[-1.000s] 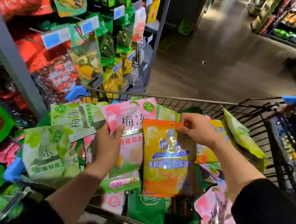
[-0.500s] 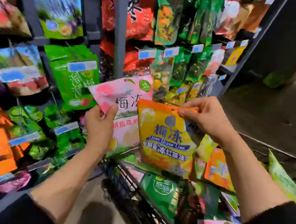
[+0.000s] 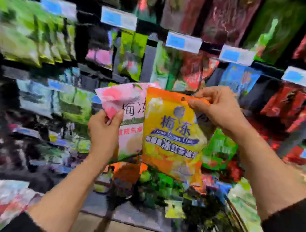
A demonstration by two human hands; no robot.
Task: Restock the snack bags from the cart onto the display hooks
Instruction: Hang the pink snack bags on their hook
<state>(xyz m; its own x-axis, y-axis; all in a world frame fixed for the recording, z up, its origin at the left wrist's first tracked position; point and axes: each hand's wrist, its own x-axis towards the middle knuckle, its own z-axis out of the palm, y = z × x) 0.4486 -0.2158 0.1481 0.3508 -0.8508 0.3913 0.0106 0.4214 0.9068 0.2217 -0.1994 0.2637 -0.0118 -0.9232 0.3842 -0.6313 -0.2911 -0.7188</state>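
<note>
Blurred: shelf bags [image 3: 29,40] and price tags [image 3: 118,18], print unreadable | Hidden: pink bag [image 3: 130,100] right side behind orange bag [image 3: 172,139] | Smeared: cart [image 3: 230,228] contents | Cut off: both sleeves at frame bottom

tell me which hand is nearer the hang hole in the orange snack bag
Right. The right hand pinches the orange plastic snack bag beside its hang hole; the left hand holds the pink plastic snack bag, lower left.

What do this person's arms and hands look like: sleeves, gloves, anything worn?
Both hands, left hand and right hand, are bare: no gloves, and no rings or watch visible. Dark, black-looking sleeves are pushed up both forearms, leaving wrists and forearms uncovered. No markings show.
</note>
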